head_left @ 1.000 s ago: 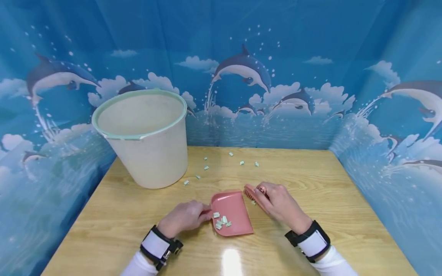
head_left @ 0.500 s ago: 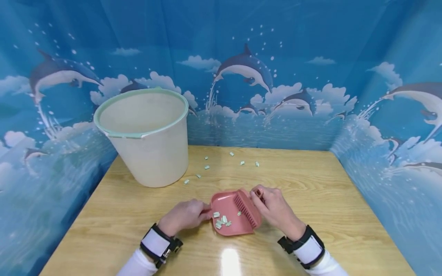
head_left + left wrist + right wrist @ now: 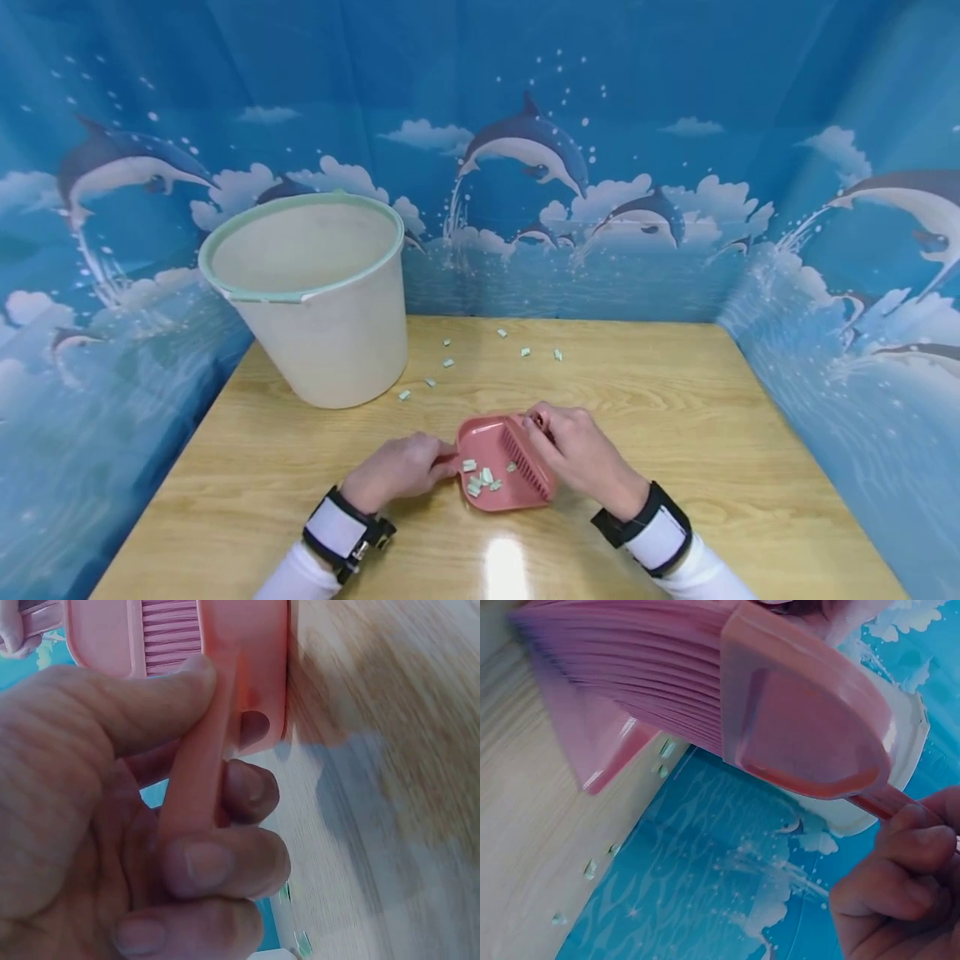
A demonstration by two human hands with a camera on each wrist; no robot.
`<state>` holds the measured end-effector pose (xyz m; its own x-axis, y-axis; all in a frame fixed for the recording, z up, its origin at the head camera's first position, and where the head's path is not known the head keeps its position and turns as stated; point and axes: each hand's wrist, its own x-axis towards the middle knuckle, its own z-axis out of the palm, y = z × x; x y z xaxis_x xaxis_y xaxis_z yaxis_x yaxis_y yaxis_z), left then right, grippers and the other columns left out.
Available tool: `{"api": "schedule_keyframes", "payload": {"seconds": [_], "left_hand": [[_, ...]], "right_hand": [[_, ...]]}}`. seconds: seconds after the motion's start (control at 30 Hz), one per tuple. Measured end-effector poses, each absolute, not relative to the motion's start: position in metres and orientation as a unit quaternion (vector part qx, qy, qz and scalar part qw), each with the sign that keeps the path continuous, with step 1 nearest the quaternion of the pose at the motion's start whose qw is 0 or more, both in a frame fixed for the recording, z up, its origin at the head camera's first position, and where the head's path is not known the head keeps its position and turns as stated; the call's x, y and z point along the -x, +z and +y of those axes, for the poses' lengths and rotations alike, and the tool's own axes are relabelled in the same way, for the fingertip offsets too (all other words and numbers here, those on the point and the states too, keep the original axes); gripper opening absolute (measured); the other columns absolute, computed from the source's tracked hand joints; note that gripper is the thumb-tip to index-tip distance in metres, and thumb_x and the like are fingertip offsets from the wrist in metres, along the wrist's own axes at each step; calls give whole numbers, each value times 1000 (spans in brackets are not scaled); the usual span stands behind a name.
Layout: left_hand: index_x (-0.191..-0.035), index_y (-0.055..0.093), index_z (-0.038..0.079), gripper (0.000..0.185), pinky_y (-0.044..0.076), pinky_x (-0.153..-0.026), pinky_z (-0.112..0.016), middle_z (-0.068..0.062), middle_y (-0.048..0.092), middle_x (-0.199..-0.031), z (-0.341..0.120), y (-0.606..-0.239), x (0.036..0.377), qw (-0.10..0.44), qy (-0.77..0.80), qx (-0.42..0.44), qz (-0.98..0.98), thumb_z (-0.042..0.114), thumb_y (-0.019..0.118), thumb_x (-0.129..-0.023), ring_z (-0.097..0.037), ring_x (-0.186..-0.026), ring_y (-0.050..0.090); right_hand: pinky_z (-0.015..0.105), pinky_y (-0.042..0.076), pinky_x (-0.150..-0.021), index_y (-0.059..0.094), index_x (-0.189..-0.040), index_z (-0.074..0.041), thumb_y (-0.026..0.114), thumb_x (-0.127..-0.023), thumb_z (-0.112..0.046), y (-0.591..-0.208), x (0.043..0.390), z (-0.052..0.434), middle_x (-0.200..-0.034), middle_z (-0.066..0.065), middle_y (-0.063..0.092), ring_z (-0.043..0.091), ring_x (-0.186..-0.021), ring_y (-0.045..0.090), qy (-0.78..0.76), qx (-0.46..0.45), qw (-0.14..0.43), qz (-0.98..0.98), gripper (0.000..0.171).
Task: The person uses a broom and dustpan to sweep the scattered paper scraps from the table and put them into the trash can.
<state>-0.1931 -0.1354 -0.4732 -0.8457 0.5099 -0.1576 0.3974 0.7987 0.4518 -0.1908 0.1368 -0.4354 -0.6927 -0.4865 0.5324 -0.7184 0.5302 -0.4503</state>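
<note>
From the head view, the left hand (image 3: 397, 473) grips the handle of a pink dustpan (image 3: 487, 467) near the table's (image 3: 675, 417) front edge, while the right hand (image 3: 577, 454) holds a pink brush (image 3: 525, 458) over it. The left wrist view shows fingers (image 3: 217, 862) curled round the dustpan's thin handle (image 3: 199, 761); the right wrist view shows fingers pinching the brush's handle (image 3: 889, 801). Both look light, stiff plastic, best held by their handles.

White sleeves (image 3: 300, 577), black wrist straps (image 3: 341, 533) (white panels), bare hands (image 3: 401, 471)

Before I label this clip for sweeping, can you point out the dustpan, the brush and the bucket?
dustpan (image 3: 480, 437): head view, bare pink floor of the pan.
brush (image 3: 525, 460): head view, its row of bristles.
bucket (image 3: 330, 342): head view, cream outer wall.
</note>
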Motion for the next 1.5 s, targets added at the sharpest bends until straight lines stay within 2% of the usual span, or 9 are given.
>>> {"api": "schedule_keyframes", "payload": {"seconds": [0.23,0.37,0.47,0.63,0.77,0.9,1.03,1.3,1.5], "left_hand": [[-124,73,19,29,46,-57,-28,6,67,-83,-137,-472,193,145,219,-241,934,34,63,-102,-6,-61,52],[-121,74,18,28,47,-57,-27,8,64,-78,-139,-475,192,138,230,-250,930,35,62,-102,-5,-60,52],[-120,74,16,28,48,-59,-24,10,65,-80,-144,-479,188,105,227,-269,930,34,61,-103,-2,-62,54],[-98,70,19,18,46,-56,-21,14,53,-66,-154,-489,183,30,221,-304,926,32,59,-104,1,-57,48],[-82,60,25,22,41,-51,-20,16,43,-61,-163,-496,180,-11,216,-304,928,32,62,-103,2,-53,43],[-95,69,22,14,39,-51,-20,17,44,-64,-172,-501,179,-12,218,-289,932,36,67,-99,2,-56,43],[-112,73,18,24,41,-54,-20,16,46,-66,-180,-500,178,3,222,-272,936,37,69,-98,2,-58,44],[-113,75,20,21,35,-47,-21,15,40,-57,-198,-488,179,-14,225,-231,947,35,68,-99,1,-51,38],[-121,75,14,31,33,-47,-20,15,36,-58,-213,-478,181,-24,257,-230,938,32,71,-96,2,-52,36]], "right_hand": [[14,33,-44,58,-78,-14,59,-100,-7,-432,194,120,-63,-10,47,-5,-53,36,345,-362,165,-850,24],[14,37,-43,68,-87,-9,61,-99,-4,-432,191,123,-66,-9,60,-6,-52,42,399,-341,167,-835,15],[14,37,-42,72,-92,-5,62,-97,1,-431,189,130,-72,-3,71,-6,-51,45,446,-329,204,-807,12],[15,33,-41,72,-91,-5,62,-95,8,-429,186,147,-67,2,70,-3,-48,43,492,-298,272,-772,16],[18,38,-38,70,-90,1,59,-96,10,-434,179,162,-61,3,64,1,-45,48,553,-243,264,-752,15],[23,39,-35,67,-92,7,53,-101,7,-445,171,179,-57,3,59,6,-39,48,618,-165,247,-728,16],[26,39,-33,64,-93,11,48,-105,3,-455,163,195,-55,1,57,8,-37,49,644,-104,233,-721,21],[26,45,-36,59,-94,16,45,-108,-3,-462,154,216,-56,4,64,11,-38,55,667,-36,222,-710,27],[26,46,-37,57,-96,19,44,-108,-3,-468,147,221,-57,6,62,11,-39,56,687,-11,211,-695,28]]}}
